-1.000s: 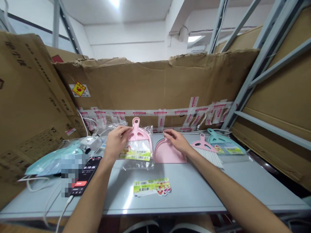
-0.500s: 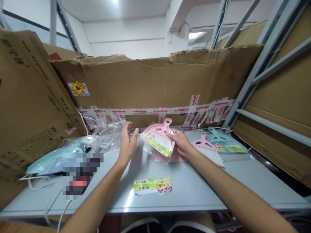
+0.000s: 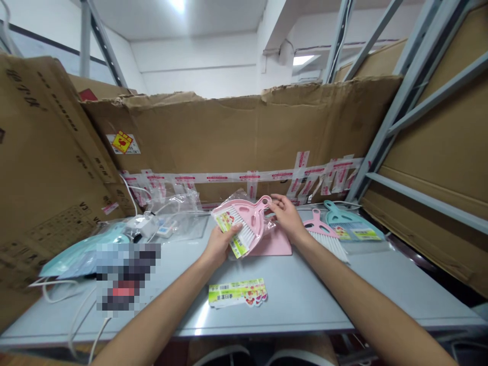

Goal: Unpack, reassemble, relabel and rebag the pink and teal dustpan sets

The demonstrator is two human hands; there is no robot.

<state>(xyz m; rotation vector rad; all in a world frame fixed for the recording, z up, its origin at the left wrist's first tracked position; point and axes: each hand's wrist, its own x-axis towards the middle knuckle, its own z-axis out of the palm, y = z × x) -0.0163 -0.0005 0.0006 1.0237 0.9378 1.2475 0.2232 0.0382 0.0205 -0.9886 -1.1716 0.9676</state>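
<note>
My left hand is closed on a pink dustpan-and-brush set, thumb over the white bristles. A green and yellow printed card lies across the bristles, and a clear plastic bag is around the set. At the handle end, my right hand has its fingers curled at the bag beside the handle's ring; the exact grip is partly hidden. Beneath the set, a pink dustpan rests on the table. To the right lies a pink brush with white bristles.
A stack of printed cards lies at the front of the grey table. Bagged teal sets sit at the right, and another teal bagged item is at the left near cables and a charger. A cardboard wall stands behind.
My left hand has moved right and taken hold of the bagged set by its bristle side. My right hand has shifted up to the handle end. The set has tilted and moved slightly left.
</note>
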